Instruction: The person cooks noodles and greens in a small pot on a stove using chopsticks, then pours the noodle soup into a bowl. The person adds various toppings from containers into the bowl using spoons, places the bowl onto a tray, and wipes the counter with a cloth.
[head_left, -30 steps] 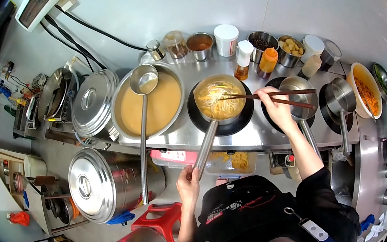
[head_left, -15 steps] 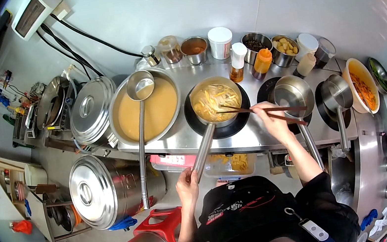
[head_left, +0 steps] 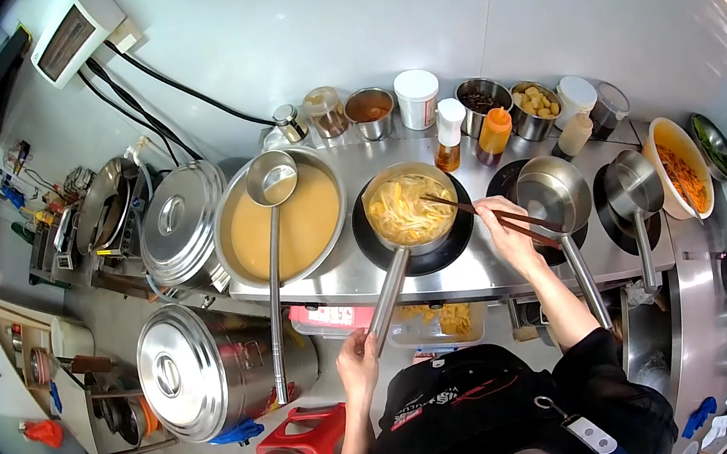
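Observation:
In my left hand point(head_left: 357, 359) I grip the end of a saucepan's long metal handle point(head_left: 390, 294), fingers wrapped round it. This saucepan point(head_left: 415, 240) sits on a black round burner point(head_left: 445, 257) and holds pale noodles with yellow strips in broth point(head_left: 403, 207). My right hand point(head_left: 504, 223) is closed on a pair of long brown chopsticks point(head_left: 524, 221), whose tips reach into the noodles at the pan's right side. Just right of that hand stands a second saucepan point(head_left: 555, 184) on its own burner, its metal bottom visible.
On the left, a ladle point(head_left: 276, 268) lies across a wide pot point(head_left: 230, 247) of tan broth, its handle jutting past the counter edge. Bottles, including an orange-capped one point(head_left: 494, 134), and seasoning containers line the wall. A third saucepan point(head_left: 635, 186) and a bowl of orange shreds point(head_left: 682, 170) stand right.
The chopstick tips have shifted from the middle of the noodles toward the pan's far right side, and the noodles lie differently. My left hand keeps its hold. The whole view has tilted slightly.

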A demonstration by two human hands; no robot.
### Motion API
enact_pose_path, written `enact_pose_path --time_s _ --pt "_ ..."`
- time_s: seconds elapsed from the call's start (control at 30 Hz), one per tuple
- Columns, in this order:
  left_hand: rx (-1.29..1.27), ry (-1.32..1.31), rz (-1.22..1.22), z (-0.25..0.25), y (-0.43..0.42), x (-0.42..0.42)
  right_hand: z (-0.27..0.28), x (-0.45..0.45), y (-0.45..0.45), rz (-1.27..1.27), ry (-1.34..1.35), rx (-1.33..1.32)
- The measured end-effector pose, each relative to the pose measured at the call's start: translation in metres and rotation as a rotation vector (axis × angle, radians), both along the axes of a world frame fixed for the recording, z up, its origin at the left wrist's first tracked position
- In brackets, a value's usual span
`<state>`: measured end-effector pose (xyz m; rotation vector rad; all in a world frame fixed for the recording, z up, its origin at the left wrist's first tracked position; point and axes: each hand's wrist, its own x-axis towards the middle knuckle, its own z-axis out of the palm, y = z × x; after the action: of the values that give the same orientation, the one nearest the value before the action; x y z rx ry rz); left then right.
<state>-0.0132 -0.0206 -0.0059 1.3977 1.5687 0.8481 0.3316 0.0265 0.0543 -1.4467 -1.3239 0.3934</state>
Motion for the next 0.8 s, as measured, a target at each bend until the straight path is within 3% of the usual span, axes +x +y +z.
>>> enact_pose_path --time_s 0.17,0.37,0.63,0.8 --pt "-0.005 -0.004 -0.006 -0.006 0.001 0.000 0.018 -0.019 0.000 0.019 0.118 0.063" --pt "0.007 0.031 -0.028 -0.002 0.003 -0.001 -0.008 -0.022 0.011 0.096 0.028 0.097" --pt "-0.010 -0.018 -0.007 -0.008 0.002 -0.002 0.002 -0.025 0.003 0.030 0.071 0.061" --pt "-0.005 -0.026 -0.018 -0.006 0.003 -0.001 -0.005 -0.039 0.010 0.130 0.055 0.102"
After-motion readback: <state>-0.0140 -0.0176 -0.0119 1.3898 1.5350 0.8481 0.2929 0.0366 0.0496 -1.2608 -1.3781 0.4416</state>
